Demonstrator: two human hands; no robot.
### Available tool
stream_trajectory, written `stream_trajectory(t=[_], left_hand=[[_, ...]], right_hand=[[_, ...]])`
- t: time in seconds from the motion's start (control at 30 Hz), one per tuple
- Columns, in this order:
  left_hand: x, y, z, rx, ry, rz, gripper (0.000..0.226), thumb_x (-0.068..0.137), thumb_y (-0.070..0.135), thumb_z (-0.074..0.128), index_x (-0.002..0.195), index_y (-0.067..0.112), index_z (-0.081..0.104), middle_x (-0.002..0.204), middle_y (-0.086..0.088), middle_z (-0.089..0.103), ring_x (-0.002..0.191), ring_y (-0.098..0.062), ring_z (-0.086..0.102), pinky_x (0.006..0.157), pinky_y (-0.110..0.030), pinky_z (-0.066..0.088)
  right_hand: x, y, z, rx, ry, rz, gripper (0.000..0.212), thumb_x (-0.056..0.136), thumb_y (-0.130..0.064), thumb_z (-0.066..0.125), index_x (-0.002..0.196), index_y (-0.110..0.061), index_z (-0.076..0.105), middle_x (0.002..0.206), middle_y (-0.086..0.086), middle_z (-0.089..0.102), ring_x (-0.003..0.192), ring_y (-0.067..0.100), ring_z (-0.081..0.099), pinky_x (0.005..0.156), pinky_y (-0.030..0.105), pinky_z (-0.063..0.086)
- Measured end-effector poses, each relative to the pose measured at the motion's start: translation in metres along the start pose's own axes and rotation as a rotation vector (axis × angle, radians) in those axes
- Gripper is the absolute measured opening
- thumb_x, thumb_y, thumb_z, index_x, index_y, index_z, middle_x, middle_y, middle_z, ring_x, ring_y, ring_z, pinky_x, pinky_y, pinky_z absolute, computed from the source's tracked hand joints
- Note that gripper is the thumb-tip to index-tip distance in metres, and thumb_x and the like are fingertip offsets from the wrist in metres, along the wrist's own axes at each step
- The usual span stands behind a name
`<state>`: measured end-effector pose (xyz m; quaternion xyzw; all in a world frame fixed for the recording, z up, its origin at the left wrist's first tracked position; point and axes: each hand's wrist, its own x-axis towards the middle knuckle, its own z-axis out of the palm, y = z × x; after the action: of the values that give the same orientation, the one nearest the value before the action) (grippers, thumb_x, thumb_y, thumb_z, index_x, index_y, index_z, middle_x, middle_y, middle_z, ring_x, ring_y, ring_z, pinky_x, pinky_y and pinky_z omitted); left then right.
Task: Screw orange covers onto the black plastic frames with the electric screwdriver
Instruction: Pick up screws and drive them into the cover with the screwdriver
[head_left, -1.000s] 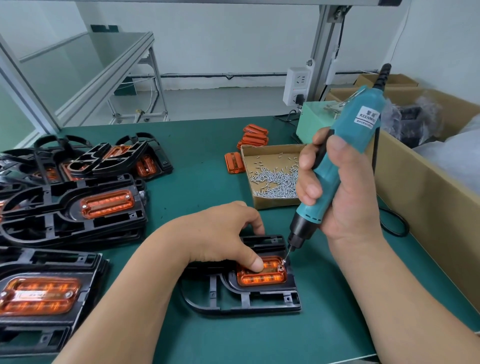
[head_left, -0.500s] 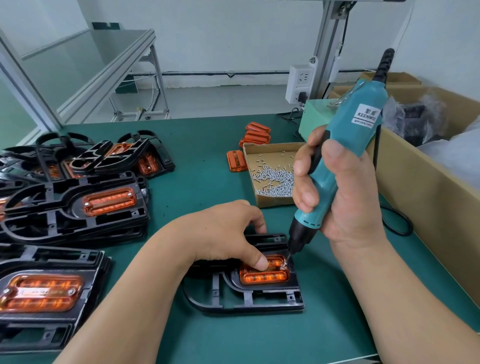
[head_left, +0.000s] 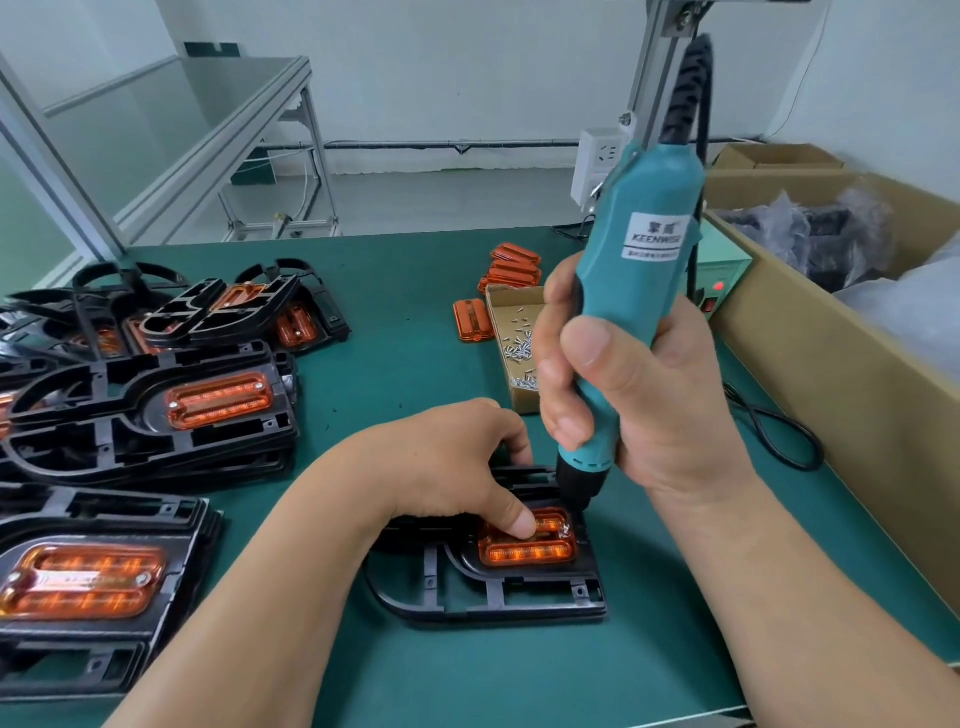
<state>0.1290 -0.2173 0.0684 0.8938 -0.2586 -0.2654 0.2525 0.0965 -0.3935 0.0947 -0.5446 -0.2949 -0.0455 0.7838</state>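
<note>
Your right hand (head_left: 639, 410) has its grip clenched around the teal electric screwdriver (head_left: 631, 291), held nearly upright with its black nose down on the right end of the orange cover (head_left: 527, 543), where a silver screw (head_left: 566, 530) sits under the bit. Your left hand (head_left: 452, 462) rests on the black plastic frame (head_left: 493, 587), its grip not closed on anything; the thumb presses flat on the cover's top edge while the other fingers curl over the frame's far side. This frame lies near the front edge of the green worktop (head_left: 405, 364), about midway along it. Finished frames (head_left: 150, 410) with covers fitted are piled along the left edge, one more at the front left corner. Behind the screwdriver, toward the back right, an open cardboard tray of screws (head_left: 519, 348) stands with loose orange covers (head_left: 511, 270) stacked just beyond it and one lying flat beside its left wall. A large cardboard box (head_left: 841, 395) runs along the right edge.
</note>
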Motion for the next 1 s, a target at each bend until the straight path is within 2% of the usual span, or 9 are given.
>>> stream_trajectory(t=[0.07, 0.2, 0.37, 0.57, 0.67, 0.87, 1.0], left_hand=[[-0.0005, 0.0002, -0.0003, 0.004, -0.006, -0.005, 0.061, 0.073, 0.046, 0.093, 0.123, 0.032, 0.061, 0.128, 0.01, 0.062, 0.123, -0.016, 0.06, 0.107, -0.046, 0.049], [-0.0014, 0.0007, -0.0003, 0.001, -0.016, -0.004, 0.064, 0.075, 0.044, 0.092, 0.128, 0.03, 0.059, 0.133, 0.009, 0.061, 0.127, -0.018, 0.058, 0.109, -0.046, 0.047], [-0.0026, 0.002, -0.0006, 0.009, -0.012, 0.0, 0.064, 0.076, 0.043, 0.092, 0.129, 0.029, 0.059, 0.133, 0.008, 0.061, 0.125, -0.018, 0.058, 0.108, -0.046, 0.048], [-0.003, 0.0025, -0.0013, 0.03, -0.016, 0.002, 0.068, 0.077, 0.046, 0.09, 0.134, 0.029, 0.057, 0.137, 0.007, 0.058, 0.128, -0.019, 0.056, 0.109, -0.046, 0.047], [-0.0023, 0.0011, -0.0011, 0.017, -0.017, -0.003, 0.063, 0.077, 0.046, 0.091, 0.129, 0.031, 0.059, 0.134, 0.01, 0.059, 0.126, -0.017, 0.057, 0.109, -0.046, 0.048], [0.0002, -0.0002, -0.0004, -0.001, -0.021, 0.012, 0.063, 0.076, 0.044, 0.092, 0.129, 0.032, 0.06, 0.136, 0.01, 0.059, 0.13, -0.018, 0.056, 0.111, -0.046, 0.046], [-0.0001, -0.0008, -0.0006, 0.031, -0.021, 0.021, 0.064, 0.077, 0.046, 0.09, 0.131, 0.033, 0.057, 0.137, 0.01, 0.058, 0.129, -0.018, 0.056, 0.11, -0.046, 0.046]], right_hand=[[-0.0003, 0.0018, 0.0014, -0.003, -0.044, 0.009, 0.032, 0.094, -0.034, 0.077, 0.111, -0.013, 0.06, 0.066, 0.022, 0.045, 0.041, 0.018, 0.047, 0.047, 0.026, 0.045], [0.001, 0.0037, 0.001, 0.056, -0.089, 0.057, 0.035, 0.094, -0.033, 0.078, 0.114, -0.011, 0.06, 0.071, 0.011, 0.057, 0.042, 0.015, 0.049, 0.046, 0.026, 0.044], [-0.0007, 0.0032, -0.0017, 0.087, -0.127, 0.058, 0.033, 0.095, -0.028, 0.078, 0.114, -0.009, 0.058, 0.072, 0.012, 0.059, 0.042, 0.014, 0.05, 0.048, 0.024, 0.045], [-0.0013, 0.0046, -0.0044, 0.025, -0.136, 0.035, 0.033, 0.097, -0.029, 0.076, 0.12, -0.013, 0.06, 0.085, 0.015, 0.069, 0.044, 0.017, 0.054, 0.05, 0.026, 0.048], [-0.0012, 0.0057, -0.0052, 0.0, -0.124, 0.021, 0.035, 0.097, -0.032, 0.075, 0.121, -0.012, 0.06, 0.089, 0.02, 0.071, 0.043, 0.019, 0.054, 0.052, 0.025, 0.048], [-0.0015, 0.0064, -0.0059, 0.039, -0.039, 0.0, 0.041, 0.095, -0.037, 0.076, 0.121, -0.009, 0.062, 0.089, 0.011, 0.071, 0.042, 0.016, 0.054, 0.044, 0.026, 0.044], [0.0018, 0.0036, -0.0043, 0.101, -0.175, -0.023, 0.041, 0.094, -0.032, 0.077, 0.124, -0.007, 0.062, 0.085, 0.012, 0.07, 0.042, 0.017, 0.054, 0.043, 0.026, 0.043]])
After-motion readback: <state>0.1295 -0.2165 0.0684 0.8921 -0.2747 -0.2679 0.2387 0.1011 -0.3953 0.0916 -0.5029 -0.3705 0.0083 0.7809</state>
